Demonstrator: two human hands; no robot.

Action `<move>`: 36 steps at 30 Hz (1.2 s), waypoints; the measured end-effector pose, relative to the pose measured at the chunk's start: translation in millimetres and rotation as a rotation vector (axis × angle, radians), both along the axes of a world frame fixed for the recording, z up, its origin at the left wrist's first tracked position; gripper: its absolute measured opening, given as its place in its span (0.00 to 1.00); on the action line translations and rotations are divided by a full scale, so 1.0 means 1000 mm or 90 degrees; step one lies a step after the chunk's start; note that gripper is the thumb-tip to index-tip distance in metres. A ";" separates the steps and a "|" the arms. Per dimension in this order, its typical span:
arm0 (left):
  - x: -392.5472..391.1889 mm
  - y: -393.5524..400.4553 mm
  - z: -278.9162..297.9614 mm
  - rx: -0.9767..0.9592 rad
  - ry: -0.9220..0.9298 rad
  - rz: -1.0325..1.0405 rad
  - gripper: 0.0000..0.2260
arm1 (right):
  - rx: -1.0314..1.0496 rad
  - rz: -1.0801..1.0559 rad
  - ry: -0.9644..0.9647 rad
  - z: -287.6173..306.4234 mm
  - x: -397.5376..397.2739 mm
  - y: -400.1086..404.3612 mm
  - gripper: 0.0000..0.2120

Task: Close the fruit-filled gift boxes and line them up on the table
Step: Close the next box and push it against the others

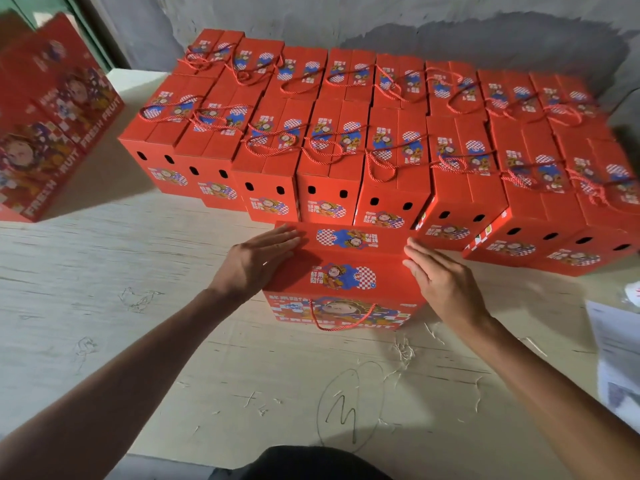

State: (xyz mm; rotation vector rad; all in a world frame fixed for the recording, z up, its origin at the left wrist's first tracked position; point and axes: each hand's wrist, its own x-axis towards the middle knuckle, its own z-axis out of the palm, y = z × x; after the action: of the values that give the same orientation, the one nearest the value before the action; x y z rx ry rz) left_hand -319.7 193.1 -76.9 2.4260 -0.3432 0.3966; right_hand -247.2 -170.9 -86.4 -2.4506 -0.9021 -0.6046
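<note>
A red gift box (343, 275) with a cartoon print and "FRESH FRUIT" lettering stands on the table in front of me, its top flaps folded down and its red rope handle (341, 320) hanging over the near face. My left hand (256, 259) lies flat with straight fingers on the box's left top edge. My right hand (440, 275) presses flat on its right top edge. Just behind it, several closed red boxes (329, 161) stand packed in rows, rope handles lying across their lids.
The pale wooden table (138, 306) has pen marks and scratches. Two large red boxes (52, 116) stand at the far left. White papers (616, 348) lie at the right edge. A grey wall runs behind the rows.
</note>
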 end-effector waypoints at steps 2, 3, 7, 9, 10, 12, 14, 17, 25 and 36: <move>-0.004 -0.004 0.000 0.030 -0.064 0.029 0.13 | 0.010 -0.012 -0.013 -0.004 -0.002 -0.001 0.16; -0.005 -0.006 0.000 0.056 -0.096 0.039 0.12 | 0.015 -0.018 -0.024 -0.005 -0.003 -0.001 0.16; -0.008 -0.015 0.007 0.184 -0.187 0.078 0.07 | 0.008 -0.051 -0.091 -0.004 -0.001 0.003 0.12; -0.006 -0.018 0.011 0.227 -0.218 0.074 0.05 | -0.008 -0.060 -0.112 0.000 0.000 0.005 0.10; -0.005 -0.018 0.013 0.237 -0.222 0.064 0.05 | -0.027 -0.061 -0.120 0.002 0.001 0.006 0.10; -0.004 -0.019 0.014 0.248 -0.212 0.049 0.04 | -0.080 -0.062 -0.128 0.008 0.003 0.009 0.09; -0.004 -0.021 0.016 0.249 -0.203 0.046 0.03 | -0.128 -0.077 -0.129 0.014 0.004 0.016 0.11; -0.003 -0.024 0.018 0.251 -0.198 0.045 0.03 | -0.188 -0.130 -0.093 0.028 0.003 0.031 0.19; 0.003 -0.048 0.020 0.264 -0.206 0.046 0.07 | -0.386 -0.239 -0.038 0.058 -0.010 0.081 0.26; -0.002 -0.020 0.012 0.284 -0.152 -0.064 0.16 | -0.320 -0.062 -0.013 0.040 -0.014 0.035 0.09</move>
State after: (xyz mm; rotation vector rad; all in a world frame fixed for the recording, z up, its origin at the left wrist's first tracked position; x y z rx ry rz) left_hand -321.7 173.6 -65.2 2.7804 -0.7222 0.6217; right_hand -260.8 -135.8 -46.3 -2.9529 -1.0496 -0.4775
